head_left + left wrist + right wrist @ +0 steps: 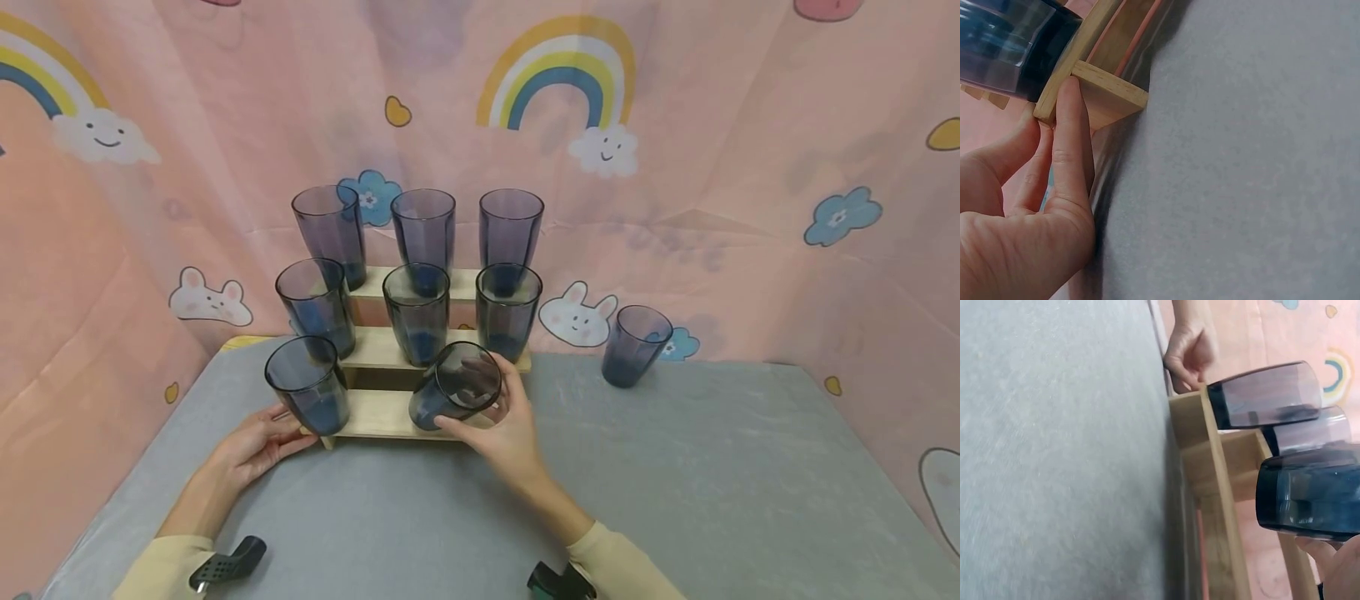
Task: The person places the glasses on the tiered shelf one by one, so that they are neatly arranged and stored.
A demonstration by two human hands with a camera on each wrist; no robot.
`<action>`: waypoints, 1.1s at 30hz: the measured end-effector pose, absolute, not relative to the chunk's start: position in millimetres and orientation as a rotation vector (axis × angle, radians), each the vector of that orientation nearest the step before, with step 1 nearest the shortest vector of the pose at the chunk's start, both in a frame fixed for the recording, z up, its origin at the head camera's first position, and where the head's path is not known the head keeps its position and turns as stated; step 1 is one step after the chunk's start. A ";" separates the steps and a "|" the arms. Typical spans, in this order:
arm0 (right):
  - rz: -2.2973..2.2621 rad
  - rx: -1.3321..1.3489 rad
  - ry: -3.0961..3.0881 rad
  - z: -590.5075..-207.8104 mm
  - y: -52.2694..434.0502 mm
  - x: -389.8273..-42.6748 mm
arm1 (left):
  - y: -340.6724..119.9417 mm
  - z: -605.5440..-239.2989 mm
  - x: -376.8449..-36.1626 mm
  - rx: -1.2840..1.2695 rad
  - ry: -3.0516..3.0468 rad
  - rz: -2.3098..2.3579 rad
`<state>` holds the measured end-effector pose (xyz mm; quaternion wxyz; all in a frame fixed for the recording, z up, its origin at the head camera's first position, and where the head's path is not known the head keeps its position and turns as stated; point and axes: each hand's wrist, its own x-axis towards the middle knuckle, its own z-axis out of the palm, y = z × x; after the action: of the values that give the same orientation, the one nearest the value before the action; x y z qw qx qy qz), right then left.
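Nearest, a tilted smoky-blue drinking glass (456,387) is clasped by the curled fingers of the right hand (504,425), its mouth leaning toward the viewer, its base over the lowest step of the stepped wooden rack (390,423). The rack's left corner is pinched by the left hand (255,446) on the grey surface (675,483).

no readable text, no labels, no brands, no numbers, backdrop cloth (720,167) carries cartoon prints only, glasses (420,312) unmarked
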<state>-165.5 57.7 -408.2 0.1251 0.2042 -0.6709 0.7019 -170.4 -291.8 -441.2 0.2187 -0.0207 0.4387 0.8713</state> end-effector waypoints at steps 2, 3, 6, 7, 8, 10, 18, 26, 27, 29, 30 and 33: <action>2.042 0.583 -1.979 -410.6 53.7 -167.2 | -291.9 -441.1 -170.4 -0.052 1.210 2.414; 2.040 0.584 -1.988 -412.2 52.1 -168.1 | -291.9 -441.0 -170.4 -0.046 1.210 2.413; 2.035 0.578 -2.010 -415.7 48.3 -169.8 | -291.7 -441.2 -170.5 -0.065 1.223 2.406; 2.031 0.575 -2.015 -416.2 47.3 -170.2 | -291.6 -441.1 -170.6 -0.077 1.232 2.401; 2.028 0.569 -2.020 -416.3 46.5 -170.4 | -291.5 -441.0 -170.9 -0.087 1.247 2.394; 2.028 0.553 -2.038 -414.7 45.0 -170.5 | -291.0 -441.1 -171.8 -0.113 1.276 2.381; 1.998 0.569 -2.128 -408.0 39.0 -175.5 | -290.6 -438.5 -171.7 -0.145 1.291 2.372; 1.922 0.636 -2.204 -400.9 33.6 -177.5 | -290.2 -437.0 -172.8 -0.120 1.293 2.373; 1.917 0.642 -2.211 -400.3 32.9 -177.6 | -290.7 -437.5 -172.4 -0.107 1.286 2.379; 1.904 0.644 -2.220 -399.5 31.6 -177.8 | -291.7 -438.5 -171.6 -0.084 1.263 2.389; 1.900 0.642 -2.222 -399.2 31.2 -177.7 | -292.0 -438.9 -171.2 -0.084 1.251 2.395; 1.883 0.632 -2.231 -399.0 30.2 -177.5 | -292.3 -439.4 -170.5 -0.090 1.245 2.396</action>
<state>-177.5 30.2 -399.0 0.0769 0.2109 -0.7447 0.6285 -170.5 -292.3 -439.4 0.2183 -0.0323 0.4496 0.8655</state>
